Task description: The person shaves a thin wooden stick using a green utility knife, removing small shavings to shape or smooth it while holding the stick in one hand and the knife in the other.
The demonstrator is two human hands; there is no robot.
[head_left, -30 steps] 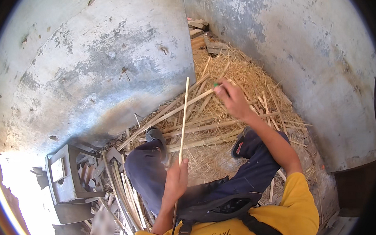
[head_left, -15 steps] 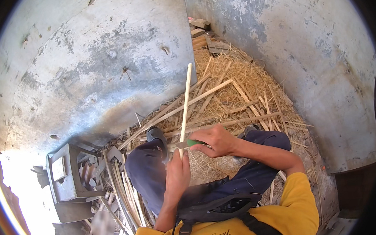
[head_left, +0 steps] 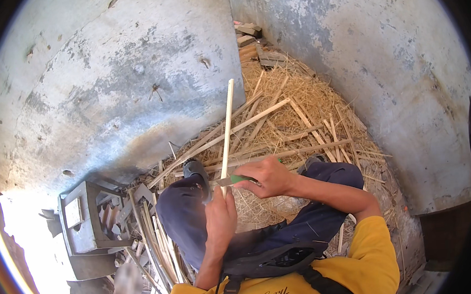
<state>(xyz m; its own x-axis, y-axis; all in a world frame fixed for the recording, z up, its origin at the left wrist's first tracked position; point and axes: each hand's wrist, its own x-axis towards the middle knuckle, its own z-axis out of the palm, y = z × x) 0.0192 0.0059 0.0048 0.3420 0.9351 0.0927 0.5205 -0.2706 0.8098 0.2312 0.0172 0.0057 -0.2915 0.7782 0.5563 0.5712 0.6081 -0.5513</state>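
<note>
At the far left, bright light fills an opening (head_left: pixel 36 258); just beside it stands a grey box-like frame (head_left: pixel 88 232) with pieces stacked inside. A worn, blue-grey wall (head_left: pixel 120 73) rises behind the frame. To the frame's right, near your left knee, a bundle of long, thin sticks (head_left: pixel 161 249) lies on the ground. Your left shoe (head_left: pixel 195 173) shows beyond that bent knee.

At the centre, your left hand (head_left: pixel 221 217) has its fingers pressed together, pinching the lower end of a pale wooden strip (head_left: pixel 228 131). The strip stands out in front of you, its far end tipped slightly to the right and seen against the wall. A green-handled knife (head_left: pixel 236 179) lies with its blade across the strip, just above your left fingertips. Your right hand (head_left: pixel 269 178) has its fingers curled around the green handle, close beside the left hand.

Beyond the right hand, a heap of straw-like shavings (head_left: pixel 310 103) spreads over the ground, with several long wooden strips (head_left: pixel 263 116) lying across it. Your right knee (head_left: pixel 338 176) is bent outward beneath the forearm. A second mottled wall (head_left: pixel 391 69) closes the right side.
</note>
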